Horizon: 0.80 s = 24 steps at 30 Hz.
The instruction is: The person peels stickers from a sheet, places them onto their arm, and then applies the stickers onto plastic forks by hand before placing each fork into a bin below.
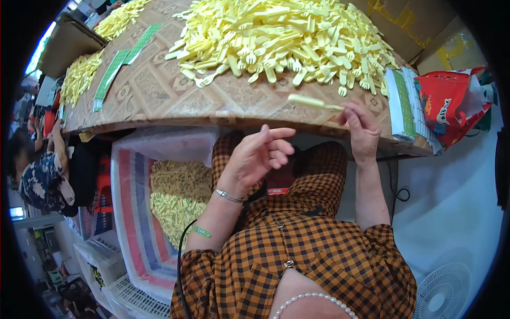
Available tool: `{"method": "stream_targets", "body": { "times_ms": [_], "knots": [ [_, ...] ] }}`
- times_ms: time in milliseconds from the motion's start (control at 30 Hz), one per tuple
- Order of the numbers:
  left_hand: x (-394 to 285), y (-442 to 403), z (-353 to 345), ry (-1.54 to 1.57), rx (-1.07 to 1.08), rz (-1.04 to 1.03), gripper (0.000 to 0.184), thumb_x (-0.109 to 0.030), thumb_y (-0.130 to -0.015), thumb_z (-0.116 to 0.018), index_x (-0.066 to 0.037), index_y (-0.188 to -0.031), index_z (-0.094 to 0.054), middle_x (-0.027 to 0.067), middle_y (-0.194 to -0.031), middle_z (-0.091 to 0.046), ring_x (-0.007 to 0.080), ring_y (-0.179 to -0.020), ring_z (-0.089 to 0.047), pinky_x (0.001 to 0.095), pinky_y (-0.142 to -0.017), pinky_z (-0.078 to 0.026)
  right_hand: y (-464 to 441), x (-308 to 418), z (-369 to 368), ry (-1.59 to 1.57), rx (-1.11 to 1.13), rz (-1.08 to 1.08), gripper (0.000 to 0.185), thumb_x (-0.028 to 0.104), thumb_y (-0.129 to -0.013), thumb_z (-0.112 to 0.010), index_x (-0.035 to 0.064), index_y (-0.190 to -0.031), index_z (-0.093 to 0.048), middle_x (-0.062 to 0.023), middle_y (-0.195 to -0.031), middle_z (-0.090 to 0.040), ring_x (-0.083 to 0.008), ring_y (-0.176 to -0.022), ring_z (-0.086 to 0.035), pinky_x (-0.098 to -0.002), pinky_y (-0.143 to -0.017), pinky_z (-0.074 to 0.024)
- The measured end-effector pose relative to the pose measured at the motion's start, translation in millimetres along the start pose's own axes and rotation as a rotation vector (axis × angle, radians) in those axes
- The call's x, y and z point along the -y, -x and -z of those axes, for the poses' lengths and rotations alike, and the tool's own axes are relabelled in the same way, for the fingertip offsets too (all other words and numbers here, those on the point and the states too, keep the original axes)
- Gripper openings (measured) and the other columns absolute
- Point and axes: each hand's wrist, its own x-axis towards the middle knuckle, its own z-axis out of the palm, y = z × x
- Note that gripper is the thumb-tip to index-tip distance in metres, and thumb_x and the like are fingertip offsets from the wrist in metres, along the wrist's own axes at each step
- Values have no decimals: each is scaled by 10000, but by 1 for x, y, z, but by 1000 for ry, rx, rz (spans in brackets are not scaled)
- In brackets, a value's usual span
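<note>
Pale-yellow forks [287, 42], smooth and plastic-looking, form a loose heap on the far part of the table [234, 103], whose patterned top mixes wood-like bands with marbled panels inside a curved near edge. Below the table's left half stands a sack [123, 183] with red, white and blue stripes and a translucent liner; it contains small, pale, elongated pieces [175, 212]. At the table's right end rests a crumpled, glossy red bag [443, 103], with flat green-and-white packets [402, 103] stacked beside it. Two narrow green strips [123, 66] lie on the table's left part. The left hand [260, 154] is open and empty, fingers loosely bent, just nearer the wearer than the table's edge. The right hand [361, 125], above that edge, pinches the narrow end of a single fork [313, 102] between thumb and fingers, its broad, rounded handle pointing left.
</note>
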Motion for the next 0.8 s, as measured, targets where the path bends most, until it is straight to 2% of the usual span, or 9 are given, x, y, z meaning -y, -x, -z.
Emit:
{"method": "stream_targets", "body": {
  "times_ms": [33, 133, 333, 433, 533, 600, 633, 700, 800],
  "knots": [
    [3, -2, -1, 43, 45, 43, 551, -386, -1030, -364, 89, -1271, -506, 136, -916, -671, 165, -675, -631, 226, -592, -509, 10, 1, 0, 42, 94, -20, 126, 58, -878, -656, 44, -991, -711, 8, -724, -670, -72, -694, -611, -345, -973, -407],
    [15, -5, 6, 264, 230, 75, 593, -409, -1033, -330, 97, -1317, -452, 197, -985, -670, 196, -749, -681, 247, -630, -562, 12, 18, -8, 70, 297, 69, 131, 56, -851, -677, 68, -977, -714, 22, -700, -673, -91, -712, -629, -400, -1067, -311],
    [13, 7, 9, 356, 313, 45, 615, -417, -1036, -296, 103, -1354, -381, 267, -1005, -648, 224, -776, -689, 259, -606, -584, 6, 18, -12, -9, 430, -25, 182, -38, -788, -603, 33, -930, -692, -33, -832, -681, -154, -871, -636, -409, -1039, -379],
    [10, 12, 9, 160, 248, 22, 473, -315, -1016, -442, 58, -1306, -468, 263, -997, -659, 224, -796, -705, 241, -615, -584, 0, 19, -18, -16, 471, -10, 183, -57, -774, -576, 29, -896, -681, -26, -812, -675, -152, -853, -633, -400, -1033, -391],
    [7, 19, -1, -73, 162, 36, 456, -238, -934, -611, 30, -1280, -482, 206, -958, -676, 186, -774, -697, 214, -573, -557, -5, 20, -27, 2, 538, -7, 170, -81, -769, -543, 13, -862, -651, -46, -859, -659, -154, -898, -624, -342, -922, -454],
    [7, 18, -2, -175, 164, 50, 450, -235, -934, -610, 24, -1278, -479, 187, -989, -675, 179, -799, -694, 212, -599, -551, -7, 25, -34, -28, 577, -92, 175, -91, -771, -549, 10, -874, -648, -74, -933, -644, -163, -943, -615, -287, -803, -474],
    [10, 15, 0, -142, 184, 39, 362, -180, -937, -598, -8, -1238, -492, 195, -1024, -673, 218, -863, -696, 254, -681, -565, -5, 31, -43, 124, 487, 26, 167, -77, -765, -573, 13, -880, -654, -80, -947, -646, -181, -936, -619, -295, -807, -476],
    [11, 11, -1, -184, 108, 12, 445, -168, -922, -617, -7, -1306, -458, 171, -1028, -672, 226, -875, -693, 280, -698, -575, -5, 50, -62, 512, 305, 347, 175, -24, -739, -649, 42, -899, -676, -95, -993, -650, -226, -921, -626, -362, -884, -464],
    [16, -1, 1, -87, 36, -94, 435, -125, -907, -638, -9, -1302, -498, 119, -1042, -667, 200, -902, -679, 284, -755, -572, 9, 71, -80, 474, 450, 619, 267, 19, -684, -729, 104, -934, -686, -54, -995, -662, -234, -929, -629, -444, -979, -408]
  ]
}}
